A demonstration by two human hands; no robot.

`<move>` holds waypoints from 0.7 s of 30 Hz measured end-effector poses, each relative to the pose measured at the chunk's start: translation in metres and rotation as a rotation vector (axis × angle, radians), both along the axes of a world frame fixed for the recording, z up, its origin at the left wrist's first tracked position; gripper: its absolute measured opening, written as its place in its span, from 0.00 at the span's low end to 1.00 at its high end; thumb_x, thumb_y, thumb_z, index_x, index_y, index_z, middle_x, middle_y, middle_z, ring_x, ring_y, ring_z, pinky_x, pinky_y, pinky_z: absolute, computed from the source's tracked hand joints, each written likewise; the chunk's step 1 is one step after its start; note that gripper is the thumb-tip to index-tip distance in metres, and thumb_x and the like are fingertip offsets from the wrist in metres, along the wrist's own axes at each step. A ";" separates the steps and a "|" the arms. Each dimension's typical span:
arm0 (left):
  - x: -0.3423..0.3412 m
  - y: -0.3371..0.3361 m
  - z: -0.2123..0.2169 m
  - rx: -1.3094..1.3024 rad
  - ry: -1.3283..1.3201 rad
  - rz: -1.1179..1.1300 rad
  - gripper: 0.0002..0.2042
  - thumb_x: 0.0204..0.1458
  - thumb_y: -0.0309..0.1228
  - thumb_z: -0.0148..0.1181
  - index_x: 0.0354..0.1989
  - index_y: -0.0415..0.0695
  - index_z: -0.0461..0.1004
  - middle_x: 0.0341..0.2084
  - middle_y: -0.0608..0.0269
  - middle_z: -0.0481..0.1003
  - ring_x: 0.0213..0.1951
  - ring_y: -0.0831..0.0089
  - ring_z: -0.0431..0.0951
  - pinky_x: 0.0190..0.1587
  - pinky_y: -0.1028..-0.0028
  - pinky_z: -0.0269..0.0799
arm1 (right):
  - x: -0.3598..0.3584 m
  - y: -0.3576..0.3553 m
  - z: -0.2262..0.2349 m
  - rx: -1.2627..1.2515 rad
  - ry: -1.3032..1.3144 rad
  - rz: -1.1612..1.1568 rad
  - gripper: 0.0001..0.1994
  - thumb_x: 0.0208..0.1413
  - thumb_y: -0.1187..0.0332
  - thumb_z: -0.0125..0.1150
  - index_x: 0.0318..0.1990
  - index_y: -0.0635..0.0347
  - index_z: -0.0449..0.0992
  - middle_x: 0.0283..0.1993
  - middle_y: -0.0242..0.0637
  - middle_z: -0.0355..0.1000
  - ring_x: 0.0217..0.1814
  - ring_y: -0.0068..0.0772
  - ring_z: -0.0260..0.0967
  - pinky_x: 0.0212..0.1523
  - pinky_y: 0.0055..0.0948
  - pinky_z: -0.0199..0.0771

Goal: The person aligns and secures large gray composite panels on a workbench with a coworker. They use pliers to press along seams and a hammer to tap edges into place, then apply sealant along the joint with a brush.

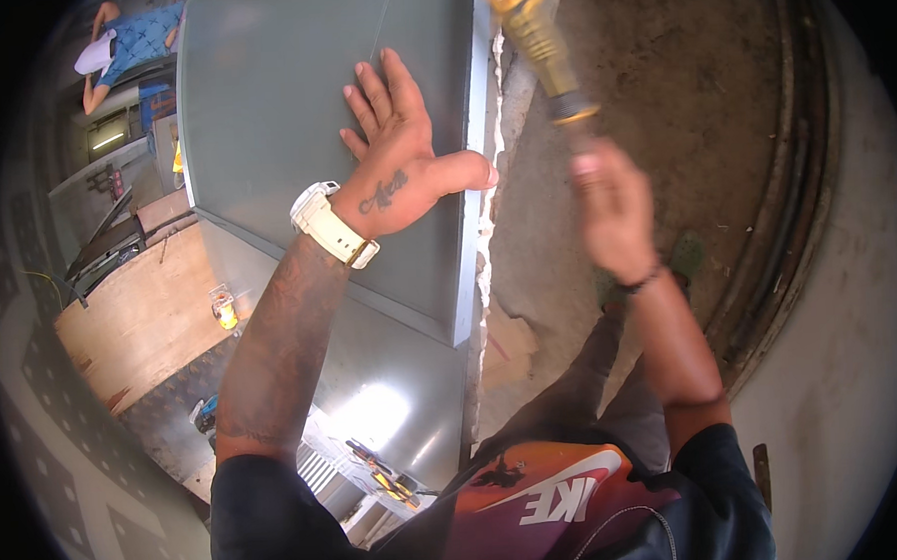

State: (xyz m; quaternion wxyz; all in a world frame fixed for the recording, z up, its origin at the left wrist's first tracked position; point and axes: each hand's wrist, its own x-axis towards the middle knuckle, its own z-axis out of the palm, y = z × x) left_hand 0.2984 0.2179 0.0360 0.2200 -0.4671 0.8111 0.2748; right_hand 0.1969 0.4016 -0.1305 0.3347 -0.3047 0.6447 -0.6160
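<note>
My left hand point(396, 177) lies with spread fingers on a large flat grey panel point(282, 127), its thumb reaching over the panel's right edge. A white watch is on that wrist. To the right, my right hand point(616, 213) is closed round the lower end of a yellow tool with a dark collar point(539, 51). Motion smears this tool, and its far end is cut off by the top of the picture, so I cannot make out its kind. It is raised to the right of the panel edge, where a rough white strip point(485, 253) runs along the side.
Brown dirty floor point(658, 31) lies at right, with long dark pipes point(789, 165) along its far side. A wooden board point(139, 303) and a small yellow-labelled bottle point(225, 308) are at left. Yellow-and-black hand tools point(385, 478) lie lower down. Another person point(138, 43) is at upper left.
</note>
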 end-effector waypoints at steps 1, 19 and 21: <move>0.009 0.002 -0.003 0.003 -0.016 0.017 0.71 0.42 0.53 0.70 0.72 0.23 0.17 0.71 0.14 0.19 0.72 0.24 0.11 0.68 0.30 0.15 | -0.018 -0.003 0.005 -0.199 0.291 -0.279 0.19 0.74 0.58 0.50 0.29 0.56 0.64 0.23 0.27 0.60 0.24 0.21 0.57 0.24 0.26 0.55; 0.030 0.050 -0.007 -0.159 0.147 -0.009 0.65 0.45 0.48 0.72 0.76 0.29 0.24 0.75 0.23 0.25 0.76 0.31 0.20 0.71 0.31 0.20 | 0.002 -0.012 0.020 0.098 -0.041 0.104 0.17 0.73 0.58 0.52 0.38 0.65 0.69 0.27 0.56 0.70 0.28 0.59 0.69 0.32 0.48 0.68; 0.047 0.080 -0.006 -0.180 0.017 -0.001 0.64 0.47 0.46 0.68 0.76 0.31 0.22 0.76 0.28 0.24 0.77 0.35 0.18 0.70 0.31 0.16 | 0.001 -0.010 0.026 0.103 -0.069 0.079 0.17 0.73 0.58 0.52 0.38 0.64 0.69 0.28 0.56 0.70 0.29 0.58 0.69 0.32 0.48 0.68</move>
